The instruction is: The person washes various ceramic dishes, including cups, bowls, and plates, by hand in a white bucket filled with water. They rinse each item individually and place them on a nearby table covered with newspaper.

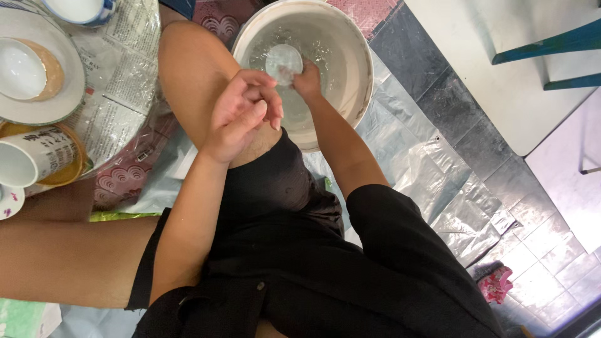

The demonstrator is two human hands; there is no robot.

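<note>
At the far left, a white ceramic cup with dark markings (34, 159) lay on its side in a yellowish saucer (70, 176), its mouth turned to the left. Above it a wide white plate (66, 94) carried a small white bowl with a tan outer wall (25, 70), and the crinkled, glossy newspaper-covered tray (125, 69) lay beneath them.

The left hand (241, 116) rested against the bent bare knee (188, 69), forearm rising from the lower left. Its fingers were curled loosely inward, thumb laid along them, and they gripped nothing that could be seen.

To the right, the right arm reached up from the black sleeve into a large round white basin with a brownish stained rim (360, 81), filled with clear, bubbly water. The right hand (307, 80) was dipped in the water, fingers closed around the edge of a small round translucent glass dish (283, 62), which stood tilted at the basin's middle, partly in the water.

Wrinkled silver plastic sheeting (438, 188) covered the tiled floor farther right, and a pink patterned slipper (496, 285) lay near the lower right.
</note>
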